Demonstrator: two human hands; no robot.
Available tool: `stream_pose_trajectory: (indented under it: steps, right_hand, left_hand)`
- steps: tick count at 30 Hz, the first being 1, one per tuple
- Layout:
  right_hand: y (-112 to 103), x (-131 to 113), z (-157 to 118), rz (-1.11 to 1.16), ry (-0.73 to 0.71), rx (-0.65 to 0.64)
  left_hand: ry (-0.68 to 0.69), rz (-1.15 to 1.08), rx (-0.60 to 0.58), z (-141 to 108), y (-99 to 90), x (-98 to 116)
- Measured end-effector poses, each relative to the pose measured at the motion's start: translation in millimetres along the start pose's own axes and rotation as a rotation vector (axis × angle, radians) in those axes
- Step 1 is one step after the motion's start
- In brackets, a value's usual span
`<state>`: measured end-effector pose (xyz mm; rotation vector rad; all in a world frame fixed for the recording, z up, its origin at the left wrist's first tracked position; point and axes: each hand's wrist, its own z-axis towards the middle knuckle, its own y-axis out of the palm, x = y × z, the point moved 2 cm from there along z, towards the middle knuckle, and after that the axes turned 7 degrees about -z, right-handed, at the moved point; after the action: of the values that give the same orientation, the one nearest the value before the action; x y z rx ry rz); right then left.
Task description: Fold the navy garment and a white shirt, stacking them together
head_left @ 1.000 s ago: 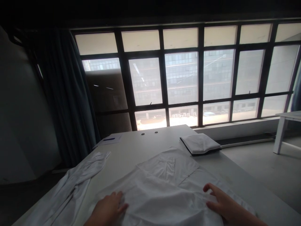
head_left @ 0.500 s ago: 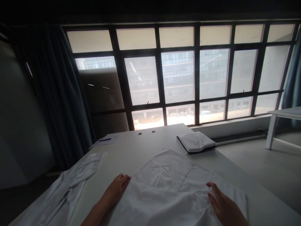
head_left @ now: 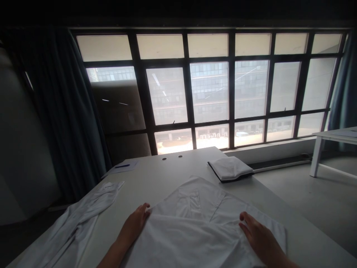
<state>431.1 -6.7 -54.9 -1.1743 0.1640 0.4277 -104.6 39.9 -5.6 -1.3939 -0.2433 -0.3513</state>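
Observation:
A white garment (head_left: 195, 242) lies partly folded in front of me, its far end coming to a blunt point on the table. A band-like sewn detail shows near that end. My left hand (head_left: 135, 223) is closed on the left edge of a fold, fingertips pinching the cloth. At the right side of the same fold, my right hand (head_left: 259, 236) has thumb and forefinger drawn close together on the cloth. Between both hands the upper layer stretches in a fairly straight line. Another white garment (head_left: 75, 229), long and creased, lies along the table's left edge.
A folded white cloth on a dark board (head_left: 231, 168) rests near the right edge of the white table (head_left: 156, 175). Paper with a blue pen (head_left: 122, 166) lies far left. Windows and a dark curtain (head_left: 75, 130) stand behind; a second table (head_left: 318, 156) is right.
The cloth's upper layer has become straighter and tighter between my hands. My right thumb and forefinger have come closer together. The view has shifted slightly.

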Motion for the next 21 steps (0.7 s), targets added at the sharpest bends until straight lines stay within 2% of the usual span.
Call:
stream_pose_trajectory:
  steps: [5, 9, 16, 21]
  right_hand:
    - [-6.4, -3.5, -4.5, -0.031, 0.034, -0.045]
    - [-2.7, -2.2, -6.2, -0.035, -0.007, -0.066]
    - [8.1, -0.1, -5.3, -0.079, -0.075, -0.052]
    - [8.3, 3.9, -7.4, -0.152, -0.071, -0.012]
  left_hand:
    - [-0.084, 0.059, -0.027, -9.6, -7.2, -5.8]
    - [-0.126, 0.103, -0.068, -16.4, -11.0, -11.1]
    - [-0.208, 0.186, -0.034, -17.9, -7.0, -5.5]
    - [-0.232, 0.185, -0.049, -33.7, -19.9, -10.3]
